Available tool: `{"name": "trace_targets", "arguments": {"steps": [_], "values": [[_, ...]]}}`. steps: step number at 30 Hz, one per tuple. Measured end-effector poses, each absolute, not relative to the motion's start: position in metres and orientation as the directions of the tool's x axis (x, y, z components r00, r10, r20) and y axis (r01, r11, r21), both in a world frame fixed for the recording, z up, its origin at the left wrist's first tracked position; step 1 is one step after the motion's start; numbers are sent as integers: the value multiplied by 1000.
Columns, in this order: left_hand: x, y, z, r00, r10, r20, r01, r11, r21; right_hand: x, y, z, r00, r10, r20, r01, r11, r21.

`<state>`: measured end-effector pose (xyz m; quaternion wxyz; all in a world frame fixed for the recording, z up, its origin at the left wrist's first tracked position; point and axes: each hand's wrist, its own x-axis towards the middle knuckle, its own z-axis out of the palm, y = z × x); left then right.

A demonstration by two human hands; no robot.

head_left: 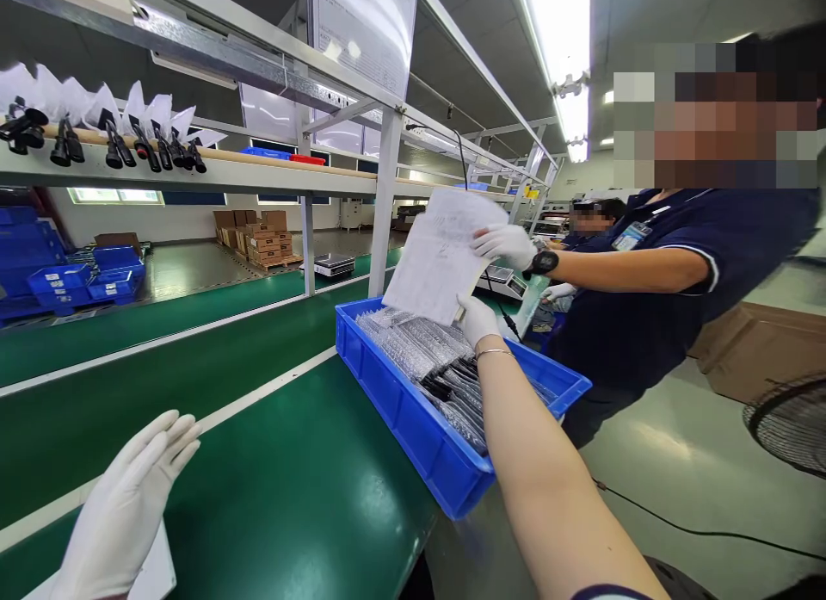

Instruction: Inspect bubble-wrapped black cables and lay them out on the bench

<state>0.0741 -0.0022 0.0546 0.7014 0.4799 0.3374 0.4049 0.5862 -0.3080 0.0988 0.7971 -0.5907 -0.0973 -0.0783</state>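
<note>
Right hand (pixel 478 322) is nearly closed, pinching the paper (pixel 439 260) by its lower right edge; the left hand (pixel 132 501), loosely open, holds nothing at the surface's near-left corner. On the green surface (pixel 310 471), the blue bin (pixel 413 441) sits at the right edge, seemingly within both people's reach. Above it, a co-worker's hand (pixel 507 245) grips the paper too, apparently keeping it readable. Bubble-wrapped packs (pixel 413 346) fill the bin in rows, probably cushioned against knocks.
</note>
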Motion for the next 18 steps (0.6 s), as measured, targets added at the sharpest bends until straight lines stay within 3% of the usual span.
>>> {"name": "trace_targets", "arguments": {"steps": [5,10,14,18], "values": [[74,-1,53,449,890,-74,-247,203,948,573,-305,102,980,61,188,160,313,-936],[73,0,53,462,884,-67,-250,202,947,566,-304,106,974,79,212,194,192,-962],[73,-2,55,445,891,-89,-206,199,958,563,-295,103,956,112,270,281,-99,-955],[76,-2,51,455,888,-72,-291,224,930,555,-273,93,909,263,324,416,-501,-759]]}}
